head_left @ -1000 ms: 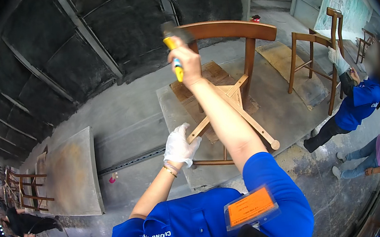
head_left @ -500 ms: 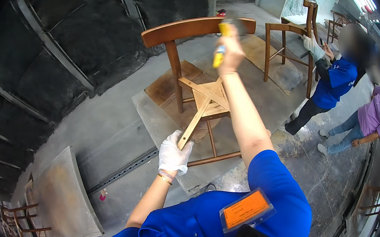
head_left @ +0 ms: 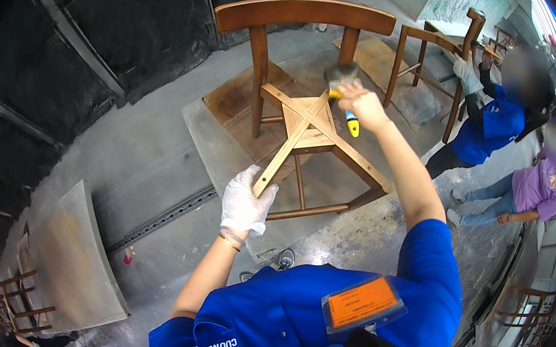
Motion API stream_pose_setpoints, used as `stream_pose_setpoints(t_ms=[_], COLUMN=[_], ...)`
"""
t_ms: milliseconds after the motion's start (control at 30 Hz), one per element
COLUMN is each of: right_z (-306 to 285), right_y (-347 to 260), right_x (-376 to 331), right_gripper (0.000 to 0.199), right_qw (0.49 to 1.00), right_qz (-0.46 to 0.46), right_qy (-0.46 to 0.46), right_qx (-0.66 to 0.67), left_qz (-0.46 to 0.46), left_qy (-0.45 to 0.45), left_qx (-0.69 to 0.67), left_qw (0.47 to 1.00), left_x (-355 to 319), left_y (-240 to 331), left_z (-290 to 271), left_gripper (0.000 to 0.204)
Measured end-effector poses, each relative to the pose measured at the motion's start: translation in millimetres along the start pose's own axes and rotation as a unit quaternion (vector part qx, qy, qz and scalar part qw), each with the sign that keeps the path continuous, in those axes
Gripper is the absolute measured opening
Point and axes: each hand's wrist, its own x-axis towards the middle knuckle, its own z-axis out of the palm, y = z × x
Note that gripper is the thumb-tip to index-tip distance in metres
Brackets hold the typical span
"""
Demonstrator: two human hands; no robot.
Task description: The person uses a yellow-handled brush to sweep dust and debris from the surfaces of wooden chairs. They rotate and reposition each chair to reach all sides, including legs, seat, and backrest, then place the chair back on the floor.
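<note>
A flat wooden panel (head_left: 72,265) is seen at 9 o'clock, leaned on the concrete floor (head_left: 145,154), with small chair frames (head_left: 15,303) stacked just beyond it at the far left rim. A small pink object (head_left: 127,258) is lying on the floor near the panel's right edge.

The left hand (head_left: 244,205), in a white glove, is placed near the centre, slightly toward 7 o'clock. Its fingers are curled around the end of a leg of the upturned wooden chair (head_left: 305,112); the grip is closed on that leg.

The chair is located at 12 o'clock from the left hand, set upside down on a grey platform (head_left: 209,137), its crossed underside braces facing up and its curved backrest at the top of the view.

The right hand (head_left: 360,104), bare, is raised at 1 o'clock, over the chair's crossed braces. It is clenched around the yellow-and-blue handle of a brush (head_left: 344,94); the bristle head is blurred just above the fist.

A second wooden chair (head_left: 442,52) is standing at 2 o'clock. A person in a blue shirt (head_left: 492,128) is crouched beside it with a gloved hand on it. A person in a purple top (head_left: 533,189) is seated at 3 o'clock.
</note>
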Motion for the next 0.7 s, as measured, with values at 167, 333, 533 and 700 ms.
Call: stream_pose_setpoints(t_ms=[167, 333, 533, 700], right_z=[14, 13, -16, 13], right_y=[13, -9, -37, -92], right_x=[-3, 6, 108, 131], right_gripper=[0.004, 0.014, 0.01, 0.007], right_qw=[0.966, 0.983, 0.961, 0.986], right_qz=[0.133, 0.076, -0.049, -0.095], right_qy=[0.199, -0.165, 0.236, 0.139], right_qx=[0.094, -0.006, 0.133, -0.013], left_qz=[-0.002, -0.007, -0.017, -0.007], left_qy=[-0.005, -0.012, -0.015, 0.007], left_qx=[-0.007, -0.002, 0.015, 0.013], left_qw=[1.0, 1.0, 1.0, 1.0], left_x=[1, -2, -2, -2], left_y=[3, 7, 8, 6], left_z=[-4, -8, -8, -5], left_gripper=[0.059, 0.06, 0.064, 0.067])
